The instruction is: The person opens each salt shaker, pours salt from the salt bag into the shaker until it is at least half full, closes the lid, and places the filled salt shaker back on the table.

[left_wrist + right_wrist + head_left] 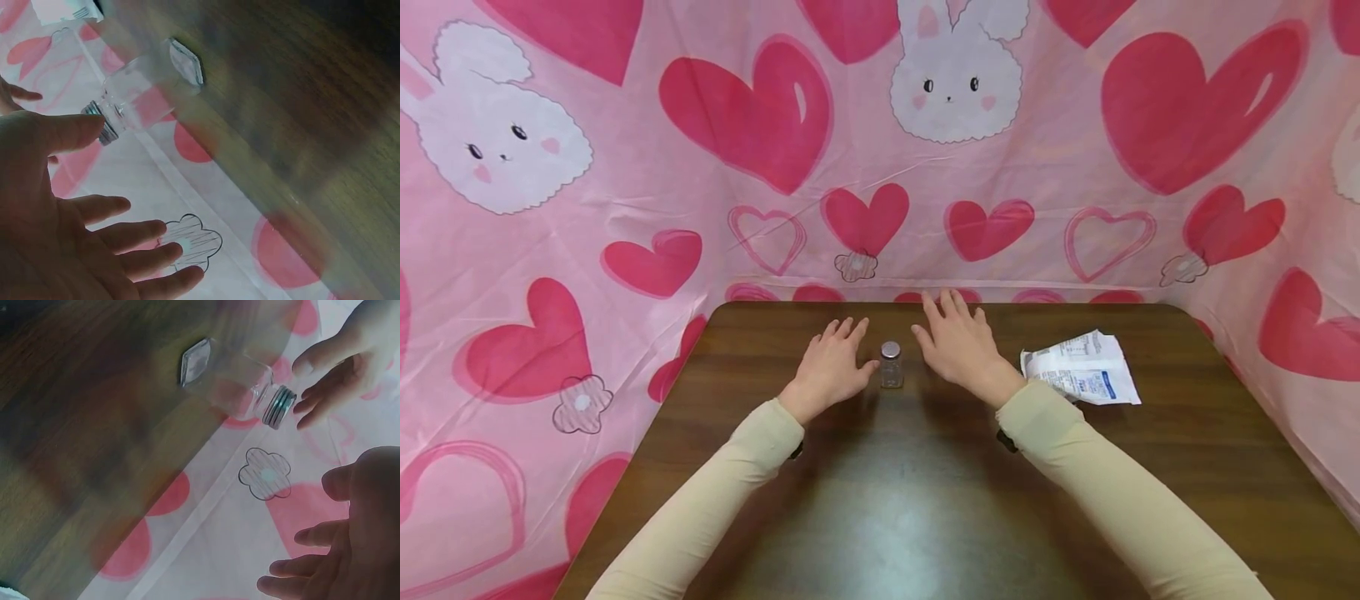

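A small clear glass bottle (891,371) with a silvery metal screw cap (891,350) stands upright near the table's far edge. To its left is my left hand (831,371), fingers spread and extended, the thumb close to the bottle; whether it touches cannot be told. My right hand (962,346) hovers to the bottle's right with straight, parted fingers, holding nothing. In the left wrist view the bottle (140,94) appears see-through beside the left thumb. The right wrist view has the bottle (231,381) between both hands, apart from the right one.
A crumpled white printed packet (1086,371) lies right of the right forearm. The dark wooden table (880,508) ends at a pink curtain (850,150) with hearts and rabbits, which hangs behind it and along both sides.
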Demonstrator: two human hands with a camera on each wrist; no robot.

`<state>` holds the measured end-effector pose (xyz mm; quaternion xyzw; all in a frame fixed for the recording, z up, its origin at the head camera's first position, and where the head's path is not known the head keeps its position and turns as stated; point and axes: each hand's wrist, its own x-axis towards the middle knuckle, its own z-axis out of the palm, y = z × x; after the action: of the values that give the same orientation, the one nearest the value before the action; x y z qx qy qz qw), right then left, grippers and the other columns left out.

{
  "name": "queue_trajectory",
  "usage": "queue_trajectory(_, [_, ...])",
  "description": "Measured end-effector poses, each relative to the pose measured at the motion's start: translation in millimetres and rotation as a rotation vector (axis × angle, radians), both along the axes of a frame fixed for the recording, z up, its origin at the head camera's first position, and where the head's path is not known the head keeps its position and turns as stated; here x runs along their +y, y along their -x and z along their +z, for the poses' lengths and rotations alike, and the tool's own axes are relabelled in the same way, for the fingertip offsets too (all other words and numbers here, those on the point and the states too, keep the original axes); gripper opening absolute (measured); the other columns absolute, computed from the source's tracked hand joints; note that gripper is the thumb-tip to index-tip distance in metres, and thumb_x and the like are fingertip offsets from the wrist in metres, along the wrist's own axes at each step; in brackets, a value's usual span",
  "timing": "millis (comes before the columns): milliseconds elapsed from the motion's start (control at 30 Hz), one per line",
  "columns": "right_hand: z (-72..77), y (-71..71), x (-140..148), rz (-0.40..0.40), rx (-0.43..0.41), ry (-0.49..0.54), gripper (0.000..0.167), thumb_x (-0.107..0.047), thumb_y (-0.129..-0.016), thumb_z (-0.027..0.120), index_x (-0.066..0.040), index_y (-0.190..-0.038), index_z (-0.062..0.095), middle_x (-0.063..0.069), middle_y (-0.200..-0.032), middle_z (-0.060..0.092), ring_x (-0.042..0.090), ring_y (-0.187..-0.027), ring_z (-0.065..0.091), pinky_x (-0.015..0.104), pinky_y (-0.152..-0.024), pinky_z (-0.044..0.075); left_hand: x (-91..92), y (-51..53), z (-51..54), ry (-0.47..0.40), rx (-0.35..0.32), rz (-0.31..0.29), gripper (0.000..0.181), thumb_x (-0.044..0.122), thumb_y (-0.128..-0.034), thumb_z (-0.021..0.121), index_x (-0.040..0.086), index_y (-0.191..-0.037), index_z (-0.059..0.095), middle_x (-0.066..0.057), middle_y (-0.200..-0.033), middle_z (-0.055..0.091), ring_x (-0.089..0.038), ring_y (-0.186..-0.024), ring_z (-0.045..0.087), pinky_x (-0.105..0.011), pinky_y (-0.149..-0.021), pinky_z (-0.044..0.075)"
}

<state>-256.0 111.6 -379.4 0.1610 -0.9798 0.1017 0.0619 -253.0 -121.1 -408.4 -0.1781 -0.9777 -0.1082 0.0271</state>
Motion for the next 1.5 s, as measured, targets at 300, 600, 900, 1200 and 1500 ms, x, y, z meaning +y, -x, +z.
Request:
queue_trajectory(300, [-5.5, -0.7, -9.7, 0.017, -0.017, 0.005, 0.070, -0.047, -0.109, 0.049, -0.007, -0.164, 0.034, 0.026, -0.165, 0.033, 0.043, -0.153, 0.027, 0.072, -0.114, 0.026, 1.3, 3.8, -4.5, -0.101, -0.039, -0.023, 0.079, 0.038, -0.0934, 0.078, 0.003, -0.157, 0.047, -0.025, -0.150, 0.055, -0.042, -0.135, 0.056, -0.056, -0.110, 0.044])
queue_trajectory(600, [-8.6, -2.4, -14.8, 0.017, -0.013, -0.005, 0.072, -0.050, -0.107, 0.049, -0.007, -0.163, 0.037, 0.025, -0.159, 0.042, 0.045, -0.144, 0.042, 0.072, -0.113, 0.030, 8.1, 13.1, -7.8, -0.203, -0.153, -0.026, 0.079, 0.032, -0.0906, 0.085, 0.000, -0.153, 0.050, -0.022, -0.145, 0.060, -0.037, -0.128, 0.061, -0.051, -0.106, 0.049])
queue_trajectory(900, [-11.4, -3.5, -23.2, 0.036, -0.024, -0.034, 0.071, -0.050, -0.107, 0.051, -0.004, -0.160, 0.040, 0.023, -0.147, 0.055, 0.043, -0.134, 0.051, 0.068, -0.109, 0.038, 12.5, 16.9, -12.5, -0.279, -0.203, -0.038, 0.080, 0.025, -0.0877, 0.089, -0.003, -0.152, 0.050, -0.023, -0.147, 0.058, -0.037, -0.132, 0.058, -0.051, -0.109, 0.046])
queue_trajectory(1200, [-16.6, -2.6, -31.9, 0.053, -0.012, -0.035, 0.068, -0.049, -0.106, 0.056, -0.001, -0.153, 0.046, 0.023, -0.138, 0.059, 0.042, -0.125, 0.056, 0.063, -0.101, 0.047, 16.2, 19.2, -23.5, -0.322, -0.202, -0.061, 0.080, 0.024, -0.0865, 0.090, -0.005, -0.151, 0.051, -0.024, -0.147, 0.057, -0.038, -0.133, 0.056, -0.050, -0.112, 0.043])
queue_trajectory(1500, [-19.8, -4.0, -39.6, 0.083, 0.024, -0.055, 0.054, -0.042, -0.107, 0.059, 0.003, -0.136, 0.054, 0.019, -0.118, 0.064, 0.038, -0.108, 0.062, 0.056, -0.087, 0.055, 14.8, 19.4, -26.2, -0.323, -0.222, -0.069, 0.078, 0.025, -0.0873, 0.089, -0.003, -0.151, 0.052, -0.021, -0.143, 0.061, -0.034, -0.126, 0.061, -0.049, -0.108, 0.047])
